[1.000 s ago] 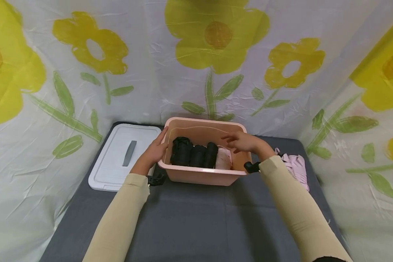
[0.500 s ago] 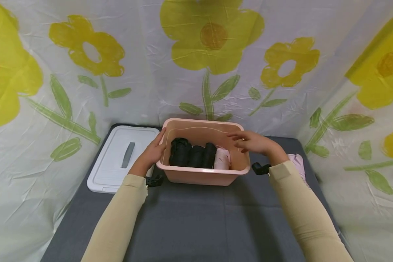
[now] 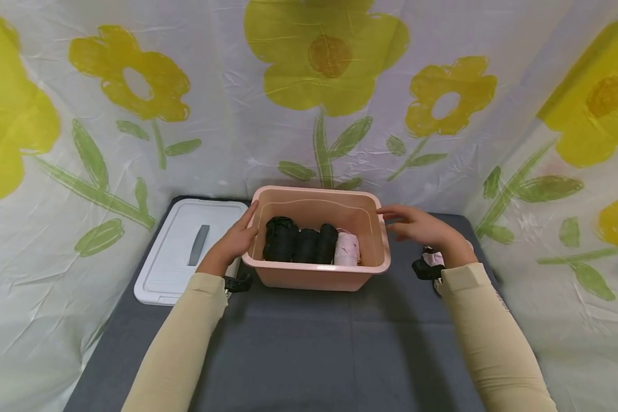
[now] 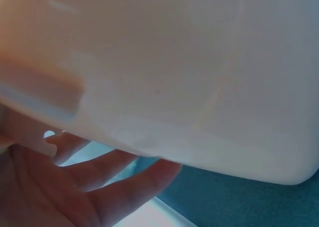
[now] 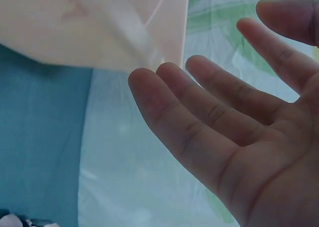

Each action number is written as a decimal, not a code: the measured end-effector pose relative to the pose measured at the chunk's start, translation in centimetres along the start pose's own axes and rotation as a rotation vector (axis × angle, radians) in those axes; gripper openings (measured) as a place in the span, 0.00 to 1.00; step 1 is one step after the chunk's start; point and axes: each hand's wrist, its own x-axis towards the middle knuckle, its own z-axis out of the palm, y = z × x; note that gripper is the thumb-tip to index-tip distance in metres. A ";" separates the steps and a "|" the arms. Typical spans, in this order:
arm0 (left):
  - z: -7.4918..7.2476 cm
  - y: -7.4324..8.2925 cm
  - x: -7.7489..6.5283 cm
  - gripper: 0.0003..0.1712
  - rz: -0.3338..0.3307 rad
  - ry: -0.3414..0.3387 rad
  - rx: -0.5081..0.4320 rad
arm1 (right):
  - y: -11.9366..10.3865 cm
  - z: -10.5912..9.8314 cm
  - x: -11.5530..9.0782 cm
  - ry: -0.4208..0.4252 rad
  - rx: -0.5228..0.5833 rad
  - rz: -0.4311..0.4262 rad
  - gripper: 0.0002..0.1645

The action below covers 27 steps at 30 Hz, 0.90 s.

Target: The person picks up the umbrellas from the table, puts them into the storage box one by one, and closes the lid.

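A pink plastic storage bin [image 3: 309, 279] stands at the back middle of the table. Inside, along its near side, sit a row of black rolled bundles [image 3: 306, 246] and one pale pink roll [image 3: 347, 250] at the right end. My left hand [image 3: 233, 242] lies along the bin's left side, fingers extended at the rim. The left wrist view has the fingers [image 4: 134, 187] reaching to the bin's edge. Past the right rim, my right hand [image 3: 422, 228] holds nothing; its fingers [image 5: 184, 122] are spread and nearly straight, tips close to the bin wall.
A white lid [image 3: 172, 274] with a grey handle [image 3: 198, 245] lies flat left of the bin. Pink fabric with black bits [image 3: 432, 257] lies at the right, partly hidden by my right wrist. A flower-printed curtain [image 3: 226, 143] hangs behind the dark grey table surface [image 3: 309, 343].
My right hand has moved right, from over the inside of the bin to outside its right rim. The left hand stays at the left side. The rolls stay put.
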 end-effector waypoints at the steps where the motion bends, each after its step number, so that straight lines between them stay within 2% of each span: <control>1: 0.0 -0.1 0.1 0.39 0.002 -0.004 0.007 | 0.2 -0.1 -0.3 0.005 0.009 -0.001 0.30; 4: -0.2 -0.2 0.2 0.40 0.009 -0.013 0.020 | 0.8 -0.4 -1.0 0.018 0.029 -0.009 0.30; 10: -0.2 -0.1 0.3 0.40 0.005 -0.022 0.012 | 2.4 -0.7 -2.2 0.068 0.044 0.038 0.28; 18: 0.1 0.0 0.2 0.40 -0.005 -0.004 0.010 | 4.9 -0.4 -3.4 0.137 -0.048 0.120 0.28; 27: 0.1 0.4 0.0 0.39 0.010 -0.024 0.003 | 7.2 0.2 -4.2 0.206 -0.098 0.157 0.32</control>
